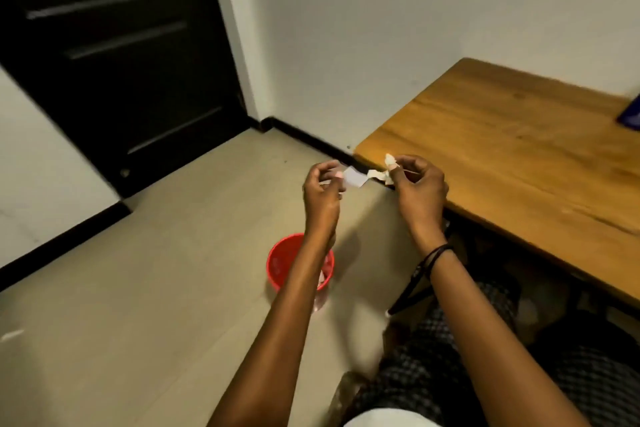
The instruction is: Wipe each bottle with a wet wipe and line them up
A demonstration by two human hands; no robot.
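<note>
Pinching the flat end of the wet wipe (pixel 356 179) with left hand (pixel 323 196), fingers curled; gripping its crumpled end with right hand (pixel 419 192). Held stretched between both hands, just off the near corner of the tabletop (pixel 502 135).

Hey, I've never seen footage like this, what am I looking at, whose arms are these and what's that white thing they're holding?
There is no machine here: this is one picture from a camera worn on a person's head, looking down at their own arms. The left hand and right hand each pinch an end of a small white piece, likely a wet wipe or its wrapper; the blur hides which. A red bin stands on the floor below, partly behind the left forearm. On the wooden table at right, a blue object peeks in at the picture's edge. No bottles are in view.
</note>
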